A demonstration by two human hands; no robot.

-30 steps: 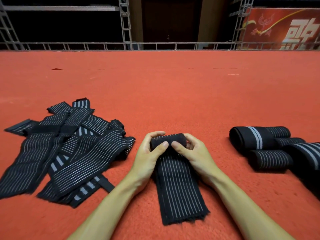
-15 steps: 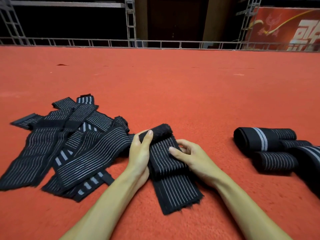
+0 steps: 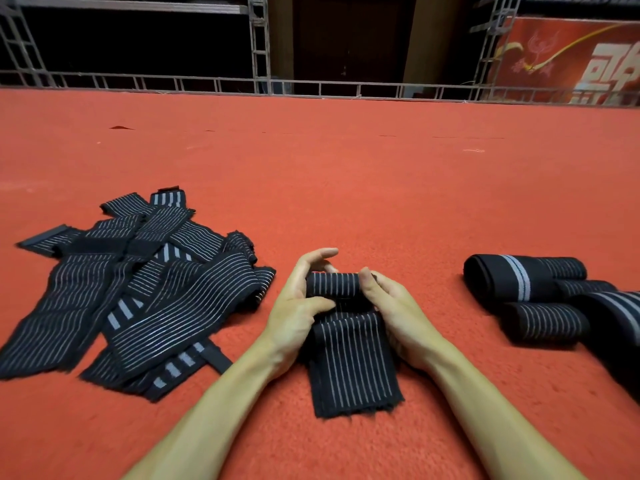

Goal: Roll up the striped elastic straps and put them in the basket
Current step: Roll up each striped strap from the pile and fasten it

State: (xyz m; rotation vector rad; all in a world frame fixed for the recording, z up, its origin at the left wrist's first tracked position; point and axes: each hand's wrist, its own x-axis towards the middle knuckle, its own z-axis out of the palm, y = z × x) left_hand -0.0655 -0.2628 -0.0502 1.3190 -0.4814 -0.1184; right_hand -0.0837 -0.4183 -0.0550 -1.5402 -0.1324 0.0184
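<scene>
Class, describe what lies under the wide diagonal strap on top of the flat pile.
Under the wide strap, straps with broader grey bars poke out on both sides, with thin-striped straps beside them. Their covered middles and the number of layers cannot be seen.

1. Views: one, head-worn and wide-angle.
2. Station: above and behind the left hand (image 3: 298, 306) and right hand (image 3: 398, 313). Both forearms enter from the lower edge.
3. Facing: forward and down across the red carpet (image 3: 346, 185), with the metal railing (image 3: 311, 86) running along the upper frame.
4. Nearness: close on the half-rolled strap (image 3: 349, 358) at lower centre. The rolled straps (image 3: 540, 299) are cut off by the right edge.
</scene>
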